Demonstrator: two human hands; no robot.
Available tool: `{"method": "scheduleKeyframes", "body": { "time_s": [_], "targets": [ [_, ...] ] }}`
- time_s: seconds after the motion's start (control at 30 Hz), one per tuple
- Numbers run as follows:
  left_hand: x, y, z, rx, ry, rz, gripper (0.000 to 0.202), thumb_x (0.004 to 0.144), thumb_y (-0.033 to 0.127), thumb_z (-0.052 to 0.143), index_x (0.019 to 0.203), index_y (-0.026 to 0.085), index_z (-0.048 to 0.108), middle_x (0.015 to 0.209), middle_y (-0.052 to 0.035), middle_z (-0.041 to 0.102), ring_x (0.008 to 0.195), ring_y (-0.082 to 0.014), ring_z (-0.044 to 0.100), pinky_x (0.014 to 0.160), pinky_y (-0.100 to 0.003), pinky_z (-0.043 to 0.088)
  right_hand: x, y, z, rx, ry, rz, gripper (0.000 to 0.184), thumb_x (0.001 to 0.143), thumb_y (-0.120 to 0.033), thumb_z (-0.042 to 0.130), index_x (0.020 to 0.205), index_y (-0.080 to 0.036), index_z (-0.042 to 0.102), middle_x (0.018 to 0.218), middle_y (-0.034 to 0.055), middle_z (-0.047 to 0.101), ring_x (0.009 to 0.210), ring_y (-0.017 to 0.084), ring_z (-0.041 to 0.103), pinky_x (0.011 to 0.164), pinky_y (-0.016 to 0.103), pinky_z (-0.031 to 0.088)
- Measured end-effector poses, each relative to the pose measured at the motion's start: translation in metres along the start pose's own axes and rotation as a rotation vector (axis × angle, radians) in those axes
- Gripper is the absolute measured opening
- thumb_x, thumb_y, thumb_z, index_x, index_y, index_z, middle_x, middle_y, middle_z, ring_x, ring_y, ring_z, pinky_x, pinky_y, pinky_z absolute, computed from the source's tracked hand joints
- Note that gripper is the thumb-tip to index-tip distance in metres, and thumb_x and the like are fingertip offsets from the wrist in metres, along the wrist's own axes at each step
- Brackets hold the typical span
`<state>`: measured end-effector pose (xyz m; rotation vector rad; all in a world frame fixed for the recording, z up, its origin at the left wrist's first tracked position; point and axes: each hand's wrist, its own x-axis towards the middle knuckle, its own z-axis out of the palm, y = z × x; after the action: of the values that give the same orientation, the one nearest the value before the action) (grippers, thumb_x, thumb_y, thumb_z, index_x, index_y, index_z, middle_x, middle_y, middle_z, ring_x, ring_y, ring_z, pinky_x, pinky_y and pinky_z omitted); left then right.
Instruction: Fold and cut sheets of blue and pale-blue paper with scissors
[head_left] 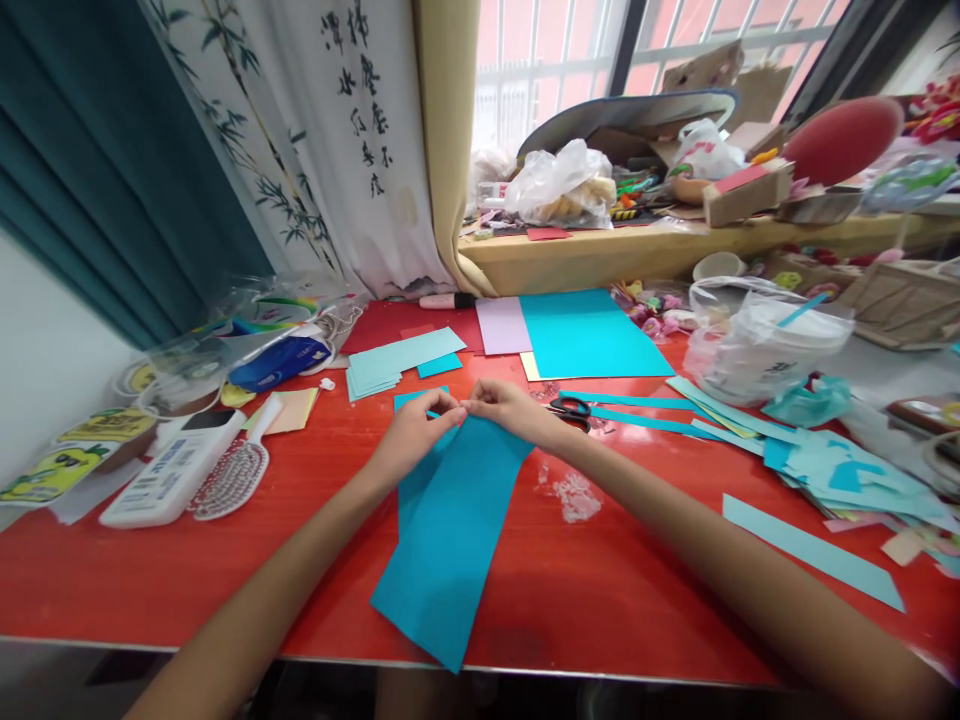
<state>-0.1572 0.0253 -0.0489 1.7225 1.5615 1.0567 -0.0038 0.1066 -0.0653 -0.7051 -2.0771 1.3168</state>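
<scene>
In the head view, a strip of blue paper [457, 540] slants down toward the table's front edge, its lower corner reaching over that edge. My right hand [504, 412] is closed in a pinch at the paper's top end. My left hand [417, 437] pinches at the same end, its fingertips meeting those of the right. A second blue piece [411, 500] lies beneath, partly covered by the strip and my left hand. Black-handled scissors [571, 410] rest just beyond my right wrist, partly hidden by it.
On the red table [622, 560], a large blue sheet [592, 335] and pale blue cards [405, 355] lie at the back. Paper scraps [855, 470] and a bagged white tub [780, 345] are right; a hairbrush [232, 480] and a white box [176, 470] are left.
</scene>
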Motion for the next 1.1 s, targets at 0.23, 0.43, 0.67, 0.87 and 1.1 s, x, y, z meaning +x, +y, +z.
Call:
{"method": "scheduleKeyframes", "body": {
  "time_s": [0.23,0.43,0.67,0.87,1.1],
  "targets": [
    [0.000,0.001,-0.001,-0.079,-0.004,-0.018,0.016,0.075,0.030,0.052,0.081,0.015,0.056,0.078,0.0003,0.056,0.078,-0.0145,0.052,0.070,-0.024,0.038,-0.005,-0.007,0.010,0.062,0.084,-0.006,0.030,0.077,-0.045,0.054,0.068,-0.019,0.041,0.064,-0.0045,0.040,0.057,0.010,0.037,0.050,0.023,0.028],
    [0.000,0.000,0.002,-0.072,-0.035,-0.031,0.010,0.071,0.025,0.048,0.071,0.016,0.052,0.069,0.0026,0.050,0.068,-0.0122,0.046,0.063,-0.023,0.034,-0.008,-0.011,0.013,-0.021,0.087,-0.052,0.034,0.077,-0.050,0.054,0.067,-0.020,0.040,0.062,-0.0049,0.038,0.058,0.010,0.036,0.050,0.023,0.026],
    [-0.001,0.001,0.002,-0.139,-0.074,-0.016,0.008,0.068,0.022,0.048,0.064,0.017,0.043,0.063,0.0034,0.041,0.061,-0.0105,0.039,0.056,-0.023,0.030,-0.006,-0.012,0.009,-0.065,0.072,-0.082,0.026,0.081,-0.039,0.050,0.067,-0.020,0.038,0.063,-0.0045,0.038,0.058,0.010,0.037,0.052,0.024,0.030],
    [-0.008,0.008,0.009,-0.138,-0.120,-0.017,0.009,0.067,0.020,0.047,0.061,0.018,0.041,0.061,0.0042,0.038,0.057,-0.0096,0.035,0.053,-0.023,0.027,-0.002,-0.011,-0.022,0.012,0.083,-0.049,0.025,0.085,-0.040,0.046,0.070,-0.021,0.037,0.062,-0.0025,0.049,0.056,0.011,0.048,0.054,0.026,0.037],
    [-0.006,0.001,0.014,-0.103,-0.115,-0.004,0.010,0.069,0.020,0.047,0.062,0.017,0.040,0.061,0.0045,0.037,0.058,-0.0094,0.034,0.053,-0.023,0.026,-0.009,-0.018,-0.025,-0.210,-0.300,-0.067,0.025,0.081,-0.044,0.051,0.075,-0.020,0.051,0.070,-0.0009,0.051,0.062,0.012,0.046,0.053,0.025,0.034]
  ]
}}
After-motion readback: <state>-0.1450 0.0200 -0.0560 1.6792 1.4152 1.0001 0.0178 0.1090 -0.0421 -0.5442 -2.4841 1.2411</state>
